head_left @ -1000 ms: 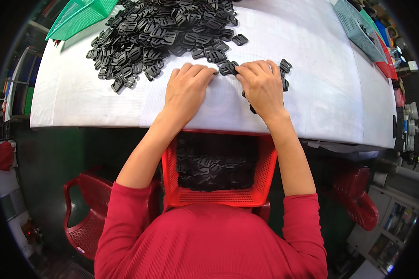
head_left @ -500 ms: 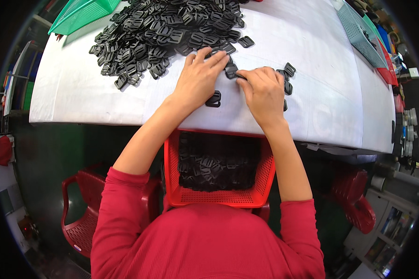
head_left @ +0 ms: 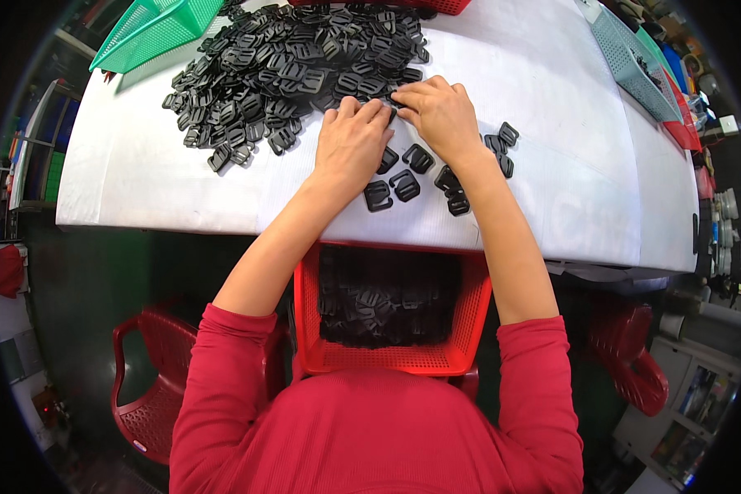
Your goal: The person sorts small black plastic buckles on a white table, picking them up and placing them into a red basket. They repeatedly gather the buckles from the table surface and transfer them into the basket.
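Fingers (head_left: 364, 115) of the left hand (head_left: 347, 150) bend, slightly spread, at the near edge of a pile of black buckles (head_left: 296, 62). The right hand (head_left: 445, 119) meets them there, thumb and forefinger slightly apart — whether either hand grips a buckle, I cannot tell, as the hands themselves block the view. Loose buckles (head_left: 404, 185) lie on the white worktop (head_left: 181, 185) between the wrists, one partly under the left hand; a few others (head_left: 507, 133) lie right of the right wrist. Farther out — a green basket (head_left: 152, 33) upper left, a grey-blue basket (head_left: 626, 62) at right. Below the worktop's edge, a red basket (head_left: 424, 360) holds black pieces.
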### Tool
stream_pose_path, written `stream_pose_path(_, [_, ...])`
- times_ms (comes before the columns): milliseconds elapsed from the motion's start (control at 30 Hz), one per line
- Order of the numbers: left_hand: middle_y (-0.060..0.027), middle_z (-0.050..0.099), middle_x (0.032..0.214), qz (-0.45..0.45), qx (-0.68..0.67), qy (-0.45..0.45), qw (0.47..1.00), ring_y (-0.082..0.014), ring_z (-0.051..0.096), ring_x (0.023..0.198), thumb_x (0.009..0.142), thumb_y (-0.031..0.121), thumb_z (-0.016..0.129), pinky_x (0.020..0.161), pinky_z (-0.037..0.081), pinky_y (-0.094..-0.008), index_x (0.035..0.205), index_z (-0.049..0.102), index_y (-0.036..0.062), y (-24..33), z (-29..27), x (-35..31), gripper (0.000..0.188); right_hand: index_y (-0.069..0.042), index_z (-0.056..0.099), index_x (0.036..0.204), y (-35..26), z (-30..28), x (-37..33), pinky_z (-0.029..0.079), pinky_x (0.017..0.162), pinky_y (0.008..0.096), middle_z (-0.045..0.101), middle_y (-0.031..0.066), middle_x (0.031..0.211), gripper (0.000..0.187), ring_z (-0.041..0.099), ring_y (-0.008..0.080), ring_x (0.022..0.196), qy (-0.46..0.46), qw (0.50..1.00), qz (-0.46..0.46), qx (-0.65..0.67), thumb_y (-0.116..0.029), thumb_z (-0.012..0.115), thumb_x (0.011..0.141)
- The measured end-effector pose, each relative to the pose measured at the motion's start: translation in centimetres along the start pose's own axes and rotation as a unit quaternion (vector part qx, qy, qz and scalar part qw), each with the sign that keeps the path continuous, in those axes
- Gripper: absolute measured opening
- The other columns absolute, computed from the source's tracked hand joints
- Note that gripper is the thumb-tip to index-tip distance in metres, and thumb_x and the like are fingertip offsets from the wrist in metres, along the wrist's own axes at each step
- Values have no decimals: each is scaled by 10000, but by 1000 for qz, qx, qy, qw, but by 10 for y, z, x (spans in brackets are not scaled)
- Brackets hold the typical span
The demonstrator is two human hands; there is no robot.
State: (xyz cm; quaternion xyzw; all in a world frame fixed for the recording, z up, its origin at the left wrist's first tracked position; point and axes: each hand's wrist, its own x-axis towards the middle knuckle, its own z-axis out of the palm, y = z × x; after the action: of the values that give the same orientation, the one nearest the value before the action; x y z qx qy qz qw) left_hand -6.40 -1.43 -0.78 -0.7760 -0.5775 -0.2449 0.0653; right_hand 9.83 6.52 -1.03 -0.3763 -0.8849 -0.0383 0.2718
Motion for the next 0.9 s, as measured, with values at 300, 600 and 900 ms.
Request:
stream_pose_path(300, [-42,714,960,-132,-193,-50,971,-223,611,950,856,176,698,818,485,-361,1082,724,95,1,-10,11,241,-170,752,1070,3,-34,-13,470,854,370,724,23,1001,205,629,216,966,-76,963,201,160,-207,662,890])
stream_pose_path(600, [-39,693,1047,35,-174,55,983,-257,602,940,818,121,734,821,499,-373,1015,735,93,30,-9,1,199,-163,771,984,41,-51,-35,399,907,436,726,-14,1024,169,607,214,1031,-44,986,150,62,-258,679,878])
stream_pose_path(900, [0,635,1228,77,-137,-37,987,-233,564,1021,826,189,719,825,447,-376,1181,678,99,65,-10,-24,369,-63,764,944,3,-73,-35,513,750,357,734,102,803,195,680,260,776,-93,963,233,96,-228,701,863])
